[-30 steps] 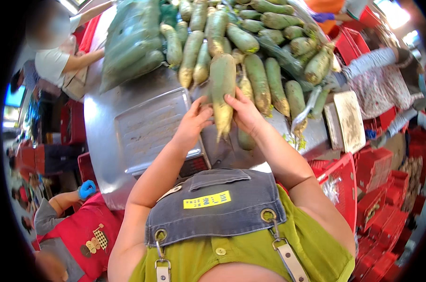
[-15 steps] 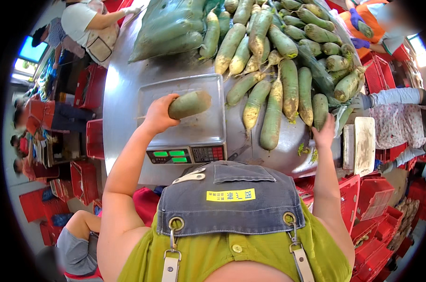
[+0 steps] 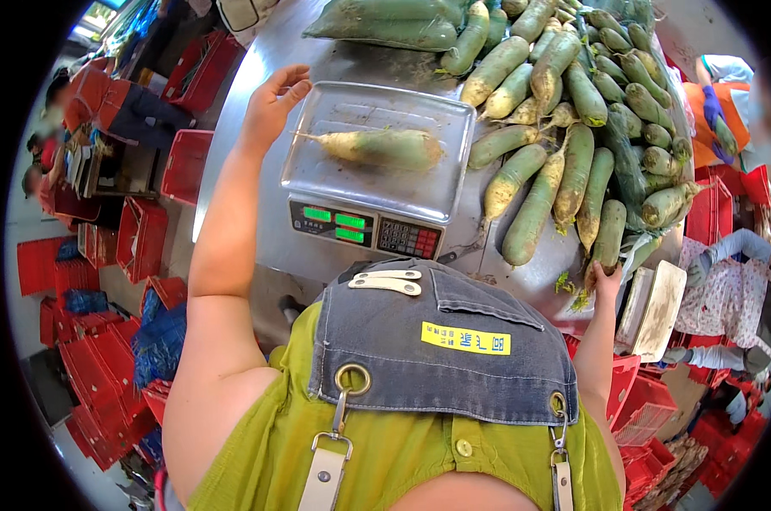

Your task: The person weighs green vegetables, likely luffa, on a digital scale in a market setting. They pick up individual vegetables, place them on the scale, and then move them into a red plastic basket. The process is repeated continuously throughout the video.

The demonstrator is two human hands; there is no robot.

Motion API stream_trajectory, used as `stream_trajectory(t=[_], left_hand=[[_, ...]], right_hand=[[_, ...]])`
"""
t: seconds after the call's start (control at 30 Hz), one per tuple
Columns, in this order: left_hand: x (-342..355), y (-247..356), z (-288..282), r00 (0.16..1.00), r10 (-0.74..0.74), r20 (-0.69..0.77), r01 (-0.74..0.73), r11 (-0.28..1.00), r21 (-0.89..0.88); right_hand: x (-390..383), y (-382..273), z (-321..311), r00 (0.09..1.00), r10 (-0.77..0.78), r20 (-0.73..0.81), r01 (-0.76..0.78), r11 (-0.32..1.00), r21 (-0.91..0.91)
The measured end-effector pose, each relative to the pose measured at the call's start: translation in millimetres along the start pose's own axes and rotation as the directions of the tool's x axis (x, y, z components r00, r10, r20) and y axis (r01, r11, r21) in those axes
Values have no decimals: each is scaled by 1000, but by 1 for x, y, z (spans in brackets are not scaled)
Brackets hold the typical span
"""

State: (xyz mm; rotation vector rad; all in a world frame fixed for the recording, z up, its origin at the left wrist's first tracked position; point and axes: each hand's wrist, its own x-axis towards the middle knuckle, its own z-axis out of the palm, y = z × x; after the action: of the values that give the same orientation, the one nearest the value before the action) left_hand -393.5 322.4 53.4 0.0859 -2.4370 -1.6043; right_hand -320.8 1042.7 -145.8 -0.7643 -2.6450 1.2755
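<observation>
A single green radish (image 3: 389,149) lies on the steel pan (image 3: 436,200) of a digital scale, its root pointing left. Just left of the pan hovers my left hand (image 3: 270,106), empty, its fingers loosely extended. On the right, my right hand (image 3: 605,279) grips the lower, leafy end of another green radish (image 3: 609,232) at the table's near edge; part of the grip is hidden. More green radishes (image 3: 534,209) lie side by side between that one and the scale. Beneath the pan is the scale's lit display and keypad (image 3: 351,228).
A heap of green radishes (image 3: 632,85) covers the back right of the steel table (image 3: 249,192), beside a full green plastic bag (image 3: 385,25). Near the right edge stands a whitish block-like object (image 3: 658,311). Red crates (image 3: 189,166) surround the table, and a purple-gloved co-worker (image 3: 722,111) holds a radish.
My left hand has let go of the radish on the scale pan and moved to its left. My right hand has closed on the end of the right-hand radish. The view has shifted.
</observation>
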Motion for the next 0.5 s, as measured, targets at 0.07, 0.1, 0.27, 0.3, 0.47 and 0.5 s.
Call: stream_trajectory(t=[0.07,0.1,0.27,0.3,0.47,0.5], left_hand=[[-8,7,1,1000,-14,25,13,999,49],[-11,5,3,997,5,79,-16,991,135],[-28,-9,43,913,46,405,-248,852,461],[-32,-8,53,873,62,484,-350,771,532],[-31,-11,85,818,57,573,-464,654,598],[-23,-8,91,812,36,582,-465,643,608]], right_hand=[[2,-18,7,996,-89,18,90,995,-38],[0,-25,12,997,-83,2,83,993,-81],[6,-13,14,999,-45,-28,38,977,-212],[5,-16,13,999,9,-35,-14,990,-143],[-17,-37,3,923,335,188,-382,743,549],[-19,-40,-5,875,373,308,-481,592,647]])
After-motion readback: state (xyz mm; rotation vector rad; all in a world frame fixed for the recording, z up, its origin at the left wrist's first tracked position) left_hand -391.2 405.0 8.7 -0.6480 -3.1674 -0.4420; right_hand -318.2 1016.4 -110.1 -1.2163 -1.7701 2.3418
